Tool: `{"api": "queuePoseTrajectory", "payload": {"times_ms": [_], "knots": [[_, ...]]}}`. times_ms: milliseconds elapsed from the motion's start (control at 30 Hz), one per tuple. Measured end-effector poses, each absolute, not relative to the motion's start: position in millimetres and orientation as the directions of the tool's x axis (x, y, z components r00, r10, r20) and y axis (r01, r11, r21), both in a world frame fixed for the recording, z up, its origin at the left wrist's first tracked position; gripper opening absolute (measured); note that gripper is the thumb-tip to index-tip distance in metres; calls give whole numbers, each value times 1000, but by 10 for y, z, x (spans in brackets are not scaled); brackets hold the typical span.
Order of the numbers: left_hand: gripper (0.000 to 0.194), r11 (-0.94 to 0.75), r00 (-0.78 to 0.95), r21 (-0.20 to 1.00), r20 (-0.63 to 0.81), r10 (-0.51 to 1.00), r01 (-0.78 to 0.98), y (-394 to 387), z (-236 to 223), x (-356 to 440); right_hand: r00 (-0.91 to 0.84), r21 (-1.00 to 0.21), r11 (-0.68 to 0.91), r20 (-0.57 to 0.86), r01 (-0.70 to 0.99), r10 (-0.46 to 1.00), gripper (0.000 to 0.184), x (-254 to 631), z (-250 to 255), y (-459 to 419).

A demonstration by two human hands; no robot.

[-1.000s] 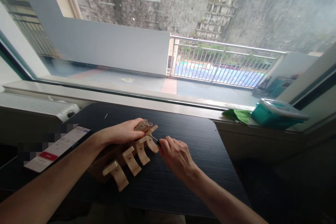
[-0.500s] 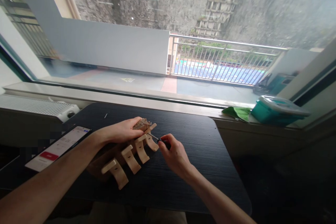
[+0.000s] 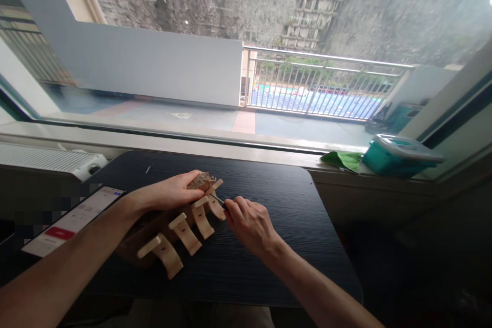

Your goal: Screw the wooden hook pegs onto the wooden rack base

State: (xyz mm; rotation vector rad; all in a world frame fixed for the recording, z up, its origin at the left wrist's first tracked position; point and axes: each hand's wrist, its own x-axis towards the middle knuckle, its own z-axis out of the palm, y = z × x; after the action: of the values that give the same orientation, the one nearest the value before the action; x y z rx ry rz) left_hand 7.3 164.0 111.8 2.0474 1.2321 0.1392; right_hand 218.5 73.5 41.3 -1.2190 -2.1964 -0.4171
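Since the earlier frame the right hand (image 3: 248, 220) has rolled knuckles-up over a thin-shafted tool (image 3: 217, 198), grip wrapped round its mostly hidden handle, tip indistinct at the wooden rack (image 3: 157, 226) on the surface (image 3: 280, 205), the left hand (image 3: 180, 189) grasping the rack's far end and a phone (image 3: 82, 215) left of it showing unreadable writing.

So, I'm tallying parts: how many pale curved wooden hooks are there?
4 along the bark-edged wood: nearest hook, second hook, third hook, farthest hook by the screwdriver. The left hand may hide others.
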Motion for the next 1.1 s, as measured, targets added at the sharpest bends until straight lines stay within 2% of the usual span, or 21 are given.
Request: {"api": "queuePoseTrajectory", "payload": {"times_ms": [67,133,167,233,333,400,467,567,667,733,833,933,1000,1100], "knots": [[53,-278,532,624,-264,804,730,1634,1126,80,-385,-42,523,626,852,678,14,2169,397,746],[52,-281,529,619,-259,808,733,1624,1139,90,-330,-125,505,620,854,712,17,2146,378,739],[52,-279,527,619,-260,809,734,1620,1145,93,-287,-202,497,613,844,736,18,2132,369,732],[51,-266,524,625,-271,808,733,1616,1151,96,-152,-430,449,568,783,809,17,2103,351,719],[52,-252,532,641,-288,796,725,1621,1144,91,81,-784,236,341,574,937,17,2068,333,722],[53,-259,535,640,-283,796,724,1624,1138,88,134,-887,107,185,450,973,19,2060,335,738],[55,-268,527,625,-273,805,733,1622,1141,90,125,-913,71,131,402,984,21,2065,352,751],[58,-264,512,613,-270,815,745,1613,1157,99,99,-854,77,148,515,984,21,2093,402,739],[60,-249,505,617,-283,815,747,1616,1155,96,30,-643,144,252,752,967,32,2131,455,681],[61,-255,507,616,-276,817,746,1630,1136,85,-73,-500,263,368,825,927,36,2155,476,629],[62,-279,517,610,-256,817,742,1649,1107,75,-286,-260,468,520,844,805,18,2181,479,572],[61,-289,515,598,-248,820,748,1641,1115,83,-405,-60,537,588,841,700,13,2191,454,571],[61,-295,512,588,-242,824,753,1623,1139,95,-424,-8,540,610,841,669,13,2193,431,596],[58,-299,513,579,-247,822,758,1595,1176,106,-436,6,557,629,830,643,14,2195,400,638]]}}
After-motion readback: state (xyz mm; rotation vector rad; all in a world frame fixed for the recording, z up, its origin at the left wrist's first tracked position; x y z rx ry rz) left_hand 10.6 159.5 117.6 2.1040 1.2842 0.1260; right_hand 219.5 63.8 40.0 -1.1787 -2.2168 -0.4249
